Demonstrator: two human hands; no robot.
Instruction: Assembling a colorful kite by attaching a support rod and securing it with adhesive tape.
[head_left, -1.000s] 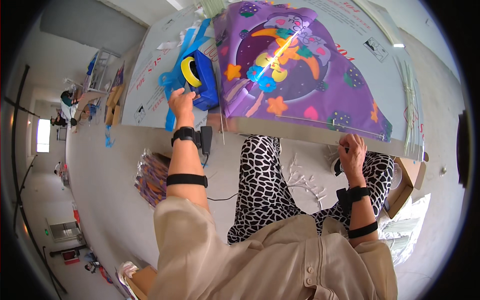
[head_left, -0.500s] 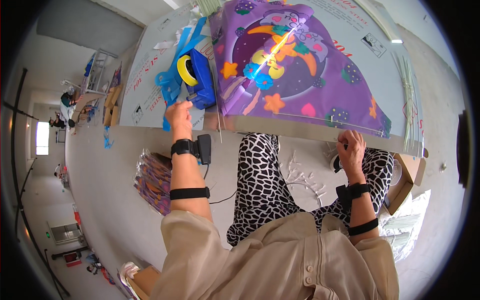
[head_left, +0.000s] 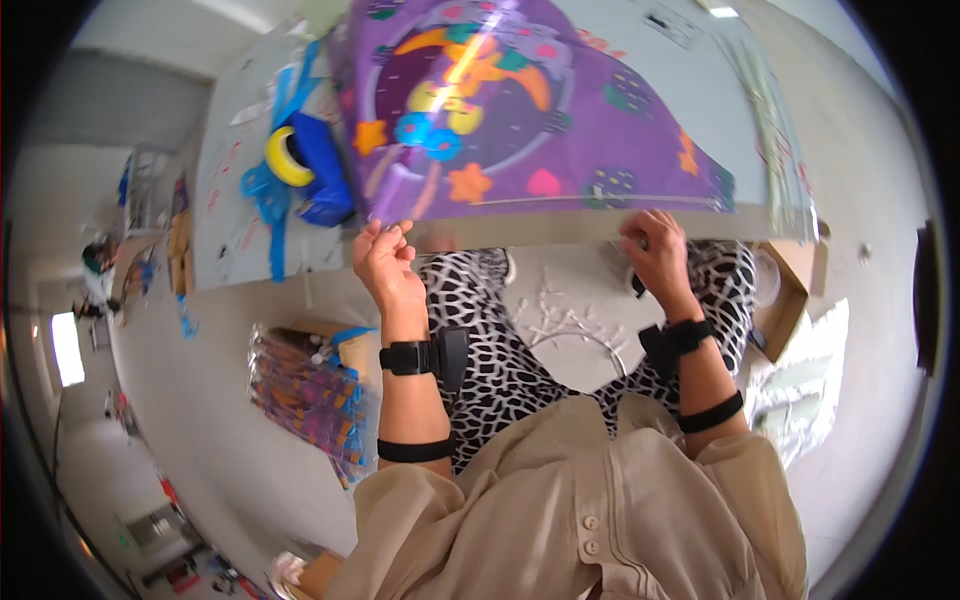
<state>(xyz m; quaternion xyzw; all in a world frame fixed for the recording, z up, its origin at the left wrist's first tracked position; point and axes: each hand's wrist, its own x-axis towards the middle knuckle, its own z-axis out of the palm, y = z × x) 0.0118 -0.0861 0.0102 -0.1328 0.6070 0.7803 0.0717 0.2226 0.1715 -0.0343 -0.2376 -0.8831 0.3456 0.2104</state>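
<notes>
A purple printed sheet with a moon, stars and flowers lies on the table, a thin pale rod along its near edge. My left hand is at the sheet's near left corner, thumb and fingers pinched together; what they hold, if anything, is too small to tell. Over the table's near edge, below the rod, my right hand is closed with curled fingers, their contents hidden. Left of the sheet stands a blue tape dispenser with a yellow-cored roll.
Blue strips lie beside the dispenser on the grey table. Pale thin sticks rest at the table's right. On the floor are a plastic-wrapped purple bundle, white branching pieces and an open cardboard box.
My left hand has moved from beside the tape dispenser to the sheet's near left corner. My right hand stays by the table's near edge, still closed. The whole view has shifted.
</notes>
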